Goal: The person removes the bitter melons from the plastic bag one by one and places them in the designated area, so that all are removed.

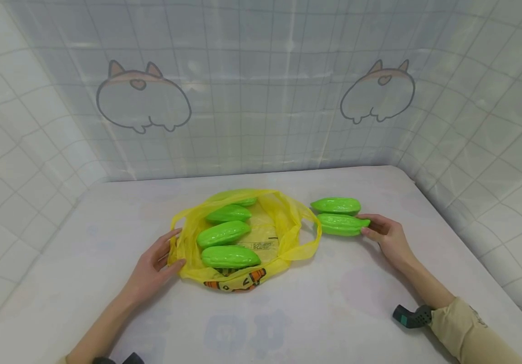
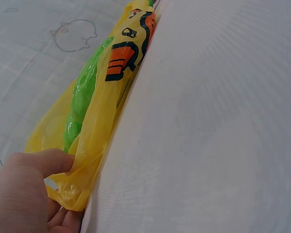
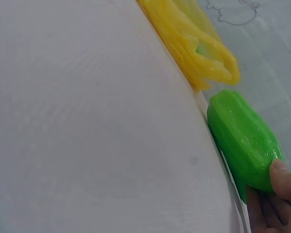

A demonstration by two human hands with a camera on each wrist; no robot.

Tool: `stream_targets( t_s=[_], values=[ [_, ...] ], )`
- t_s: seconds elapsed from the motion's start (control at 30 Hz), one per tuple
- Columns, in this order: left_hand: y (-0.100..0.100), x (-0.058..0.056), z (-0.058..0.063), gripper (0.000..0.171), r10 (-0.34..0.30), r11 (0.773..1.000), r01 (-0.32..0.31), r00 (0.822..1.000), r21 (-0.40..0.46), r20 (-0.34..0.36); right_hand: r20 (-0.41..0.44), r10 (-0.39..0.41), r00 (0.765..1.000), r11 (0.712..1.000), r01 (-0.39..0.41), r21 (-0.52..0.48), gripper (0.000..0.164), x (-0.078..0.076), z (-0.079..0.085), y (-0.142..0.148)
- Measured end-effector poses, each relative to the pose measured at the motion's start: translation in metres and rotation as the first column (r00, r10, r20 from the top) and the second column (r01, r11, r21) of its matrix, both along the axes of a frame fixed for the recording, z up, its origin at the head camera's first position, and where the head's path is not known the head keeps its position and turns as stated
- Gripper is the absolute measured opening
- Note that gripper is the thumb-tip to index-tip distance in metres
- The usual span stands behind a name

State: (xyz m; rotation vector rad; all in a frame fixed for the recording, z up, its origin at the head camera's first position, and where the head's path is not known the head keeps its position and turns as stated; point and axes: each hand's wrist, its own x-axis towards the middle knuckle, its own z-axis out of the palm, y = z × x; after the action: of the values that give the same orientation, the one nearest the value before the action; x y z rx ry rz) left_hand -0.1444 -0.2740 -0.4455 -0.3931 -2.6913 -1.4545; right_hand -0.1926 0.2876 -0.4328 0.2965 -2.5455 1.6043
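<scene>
A yellow plastic bag (image 1: 304, 251) lies with its mouth spread, several glossy green ridged gourds (image 1: 223, 233) showing inside. At its left edge, my left hand (image 1: 154, 268) holds the plastic between thumb and fingers. The left wrist view shows the thumb over the bag (image 2: 99, 131) and other fingers beneath. To the right of the bag, my right hand (image 1: 390, 240) grips the tapered end of a green gourd (image 1: 340, 225). In the right wrist view the thumb presses on this gourd (image 3: 242, 131), fingers under it. Another green gourd (image 1: 336, 205) lies just behind.
Everything lies on a white table (image 1: 334, 313). Grid-patterned curtains (image 1: 261, 101) with cartoon animal drawings hang behind and at the sides. The bag's right handle loop (image 1: 313, 227) reaches close to the gripped gourd.
</scene>
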Motion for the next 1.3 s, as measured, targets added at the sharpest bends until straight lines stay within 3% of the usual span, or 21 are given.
stream_targets(
  t_s=[1.3],
  values=[
    [0.0006, 0.0001, 0.002, 0.069, 0.01, 1.0, -0.01, 1.0, -0.004, 0.016, -0.032, -0.117, 0.993, 0.992, 0.115, -0.057, 0.048, -0.0005, -0.0014, -0.0027]
  ],
)
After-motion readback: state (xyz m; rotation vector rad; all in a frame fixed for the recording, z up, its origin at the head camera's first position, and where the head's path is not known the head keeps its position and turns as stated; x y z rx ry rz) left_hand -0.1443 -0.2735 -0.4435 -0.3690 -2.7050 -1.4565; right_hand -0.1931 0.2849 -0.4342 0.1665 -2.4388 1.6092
